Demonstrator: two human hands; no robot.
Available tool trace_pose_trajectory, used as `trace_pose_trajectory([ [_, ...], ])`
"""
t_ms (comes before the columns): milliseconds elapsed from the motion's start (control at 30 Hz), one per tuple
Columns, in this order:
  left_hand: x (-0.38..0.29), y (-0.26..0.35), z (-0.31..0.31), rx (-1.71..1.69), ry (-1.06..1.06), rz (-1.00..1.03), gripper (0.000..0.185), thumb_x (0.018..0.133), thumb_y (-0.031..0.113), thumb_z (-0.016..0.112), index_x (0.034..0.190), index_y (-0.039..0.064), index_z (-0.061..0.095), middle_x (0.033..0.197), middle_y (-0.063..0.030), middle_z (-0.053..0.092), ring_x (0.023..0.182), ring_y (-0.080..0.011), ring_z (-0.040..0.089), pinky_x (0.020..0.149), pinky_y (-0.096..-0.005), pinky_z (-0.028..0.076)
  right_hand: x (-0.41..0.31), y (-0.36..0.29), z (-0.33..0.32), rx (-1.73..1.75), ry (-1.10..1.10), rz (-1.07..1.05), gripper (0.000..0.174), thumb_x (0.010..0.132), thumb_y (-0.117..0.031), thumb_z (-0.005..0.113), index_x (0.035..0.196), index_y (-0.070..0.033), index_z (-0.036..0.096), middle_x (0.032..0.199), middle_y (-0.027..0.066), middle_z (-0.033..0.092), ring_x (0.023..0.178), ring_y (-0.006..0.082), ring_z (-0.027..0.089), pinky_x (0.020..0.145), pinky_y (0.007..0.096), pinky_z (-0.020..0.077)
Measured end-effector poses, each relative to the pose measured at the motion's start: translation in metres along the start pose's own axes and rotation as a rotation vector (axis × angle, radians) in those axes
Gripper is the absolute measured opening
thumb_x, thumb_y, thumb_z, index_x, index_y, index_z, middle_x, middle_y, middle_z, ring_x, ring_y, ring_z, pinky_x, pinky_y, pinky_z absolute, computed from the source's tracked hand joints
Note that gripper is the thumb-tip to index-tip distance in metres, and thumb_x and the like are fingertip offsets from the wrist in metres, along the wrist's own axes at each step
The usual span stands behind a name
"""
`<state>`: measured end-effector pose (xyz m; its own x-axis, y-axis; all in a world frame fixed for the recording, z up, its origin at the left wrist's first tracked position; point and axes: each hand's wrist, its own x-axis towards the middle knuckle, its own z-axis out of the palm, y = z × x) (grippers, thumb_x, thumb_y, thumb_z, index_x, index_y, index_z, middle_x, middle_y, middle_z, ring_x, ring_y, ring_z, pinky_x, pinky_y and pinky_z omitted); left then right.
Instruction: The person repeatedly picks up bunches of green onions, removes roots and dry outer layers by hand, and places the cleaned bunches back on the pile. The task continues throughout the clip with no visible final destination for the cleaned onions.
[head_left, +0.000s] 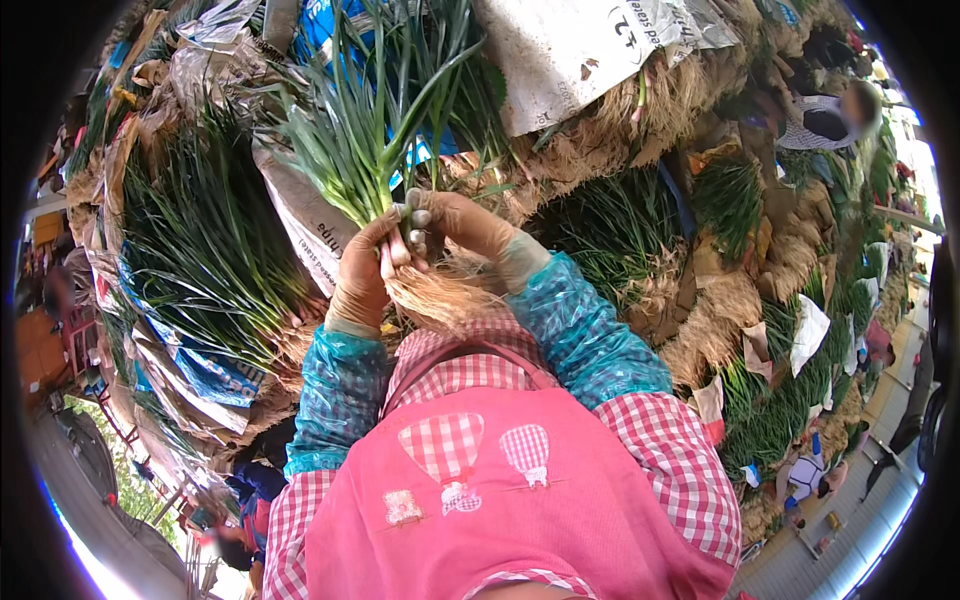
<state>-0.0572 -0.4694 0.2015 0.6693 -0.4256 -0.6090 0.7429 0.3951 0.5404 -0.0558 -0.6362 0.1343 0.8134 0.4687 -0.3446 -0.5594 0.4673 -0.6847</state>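
Observation:
A small bunch of spring onions (384, 180) is held between my two gloved hands, in front of my chest. My left hand (361, 270) grips the pale stems from the left, with its thumb along them. From the right, my right hand (461, 221) closes around the same stems, its fingertips meeting the left thumb. Green leaves fan upward, and the long straw-coloured roots (439, 296) hang to the lower right. A larger pile of spring onions (217, 240) lies to the left, roots toward me. Part of the stems is hidden by my fingers.
Beyond my hands lies a white printed sack (570, 60) over rooted onions. More spring onions (622, 225) lie to the right, beside rows of root bundles (712, 322). A blue printed sack (217, 371) is at the lower left. Other people sit among the heaps, including one person (814, 124) at upper right.

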Motion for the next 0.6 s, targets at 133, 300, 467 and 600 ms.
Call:
trace_pose_trajectory([
  [133, 0.003, 0.015, -0.039, 0.154, 0.014, -0.137, 0.039, 0.097, 0.023, 0.045, 0.115, -0.009, 0.058, 0.067, -0.0061, 0.060, 0.054, -0.0114, 0.052, 0.051, -0.0248, 0.049, -0.034, -0.034, -0.015, -0.419, 0.273, -0.491, 0.028, 0.097, -0.031, 0.054, 0.104, -0.005, 0.064, 0.069, -0.0014, 0.053, 0.057, 0.0071, 0.049, 0.051, 0.0241, 0.0460],
  [300, 0.019, 0.001, -0.049, -0.003, -0.150, -0.187, 0.037, 0.096, 0.020, 0.048, 0.118, -0.008, 0.057, 0.070, -0.0053, 0.062, 0.057, -0.0104, 0.054, 0.050, -0.0221, 0.048, -0.041, -0.014, -0.026, 0.301, 0.150, -0.229, 0.022, 0.100, -0.022, 0.047, 0.080, -0.012, 0.050, 0.060, -0.0048, 0.038, 0.050, 0.0071, 0.037, 0.046, 0.0236, 0.0374],
  [467, 0.048, -0.031, -0.042, -0.145, -0.083, -0.152, 0.025, 0.089, 0.013, 0.056, 0.104, -0.007, 0.060, 0.089, -0.0116, 0.067, 0.072, -0.0182, 0.063, 0.066, -0.0294, 0.055, -0.056, -0.004, -0.008, 0.393, 0.198, -0.081, 0.020, 0.097, -0.027, 0.052, 0.084, -0.012, 0.051, 0.060, -0.0066, 0.038, 0.050, 0.0052, 0.036, 0.043, 0.0224, 0.0320],
  [600, 0.054, -0.018, -0.015, -0.138, -0.217, -0.112, 0.043, 0.087, 0.021, 0.054, 0.117, -0.009, 0.057, 0.081, -0.0050, 0.064, 0.067, -0.0154, 0.062, 0.058, -0.0258, 0.054, -0.071, -0.004, -0.018, 0.110, 0.186, 0.355, 0.023, 0.092, -0.031, 0.060, 0.096, -0.009, 0.060, 0.073, -0.0040, 0.055, 0.060, 0.0059, 0.052, 0.051, 0.0221, 0.0481],
])
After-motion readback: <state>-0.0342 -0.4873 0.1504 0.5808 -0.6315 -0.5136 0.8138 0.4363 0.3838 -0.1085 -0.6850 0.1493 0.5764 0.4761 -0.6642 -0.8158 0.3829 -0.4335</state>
